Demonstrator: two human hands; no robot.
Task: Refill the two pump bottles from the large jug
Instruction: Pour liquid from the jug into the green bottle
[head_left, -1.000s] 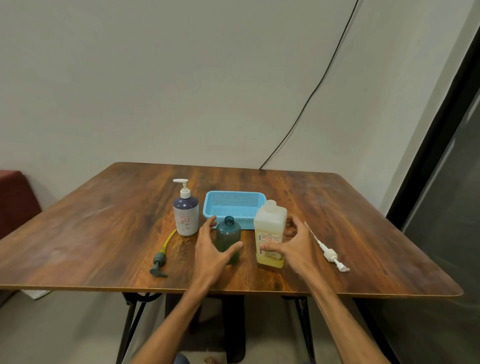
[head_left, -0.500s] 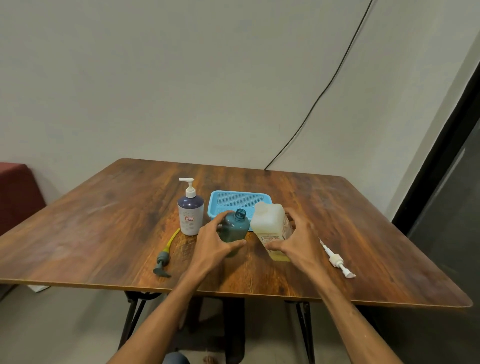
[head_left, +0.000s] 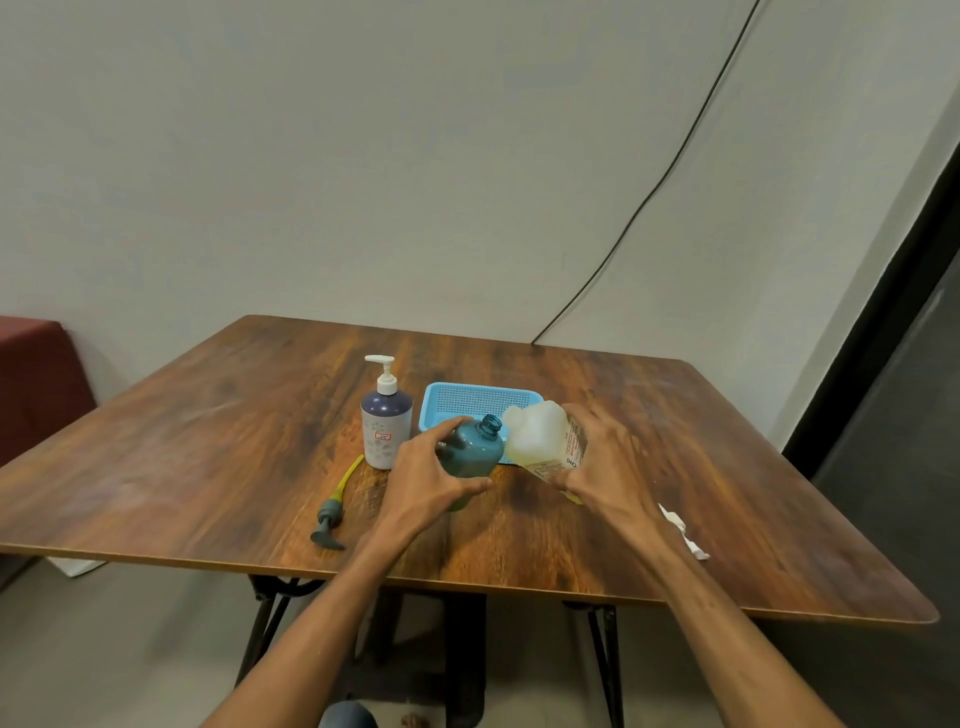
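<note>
- Jug (head_left: 540, 439), translucent white, pale yellow liquid inside: held in the right hand (head_left: 605, 462), tilted with its open mouth toward the left hand, mouth close to the neck of the teal bottle; fingers wrapped over the labelled side.
- Teal bottle (head_left: 470, 454), pump removed, neck open: gripped in the left hand (head_left: 426, 483), thumb along its near lower side, fingers curled round the far side; leaning toward the jug. Whether its base touches the table cannot be told.
- Purple pump bottle (head_left: 386, 431), white pump fitted, small label on the front: upright on the table, just beyond and outside the left hand, not touched.
- Grey pump head (head_left: 328, 522) with yellow dip tube: lying flat on the table, to the outer side of the left wrist, apart from it.
- White pump (head_left: 683, 530): lying on the table just outside the right forearm, partly hidden by it.
- Blue basket (head_left: 480, 402), shallow, perforated: beyond both hands, behind the teal bottle and jug.
- Wooden table (head_left: 208, 441), dark grain: bears all items.
- Black cable (head_left: 649, 192): runs down the wall to the table's far edge.
</note>
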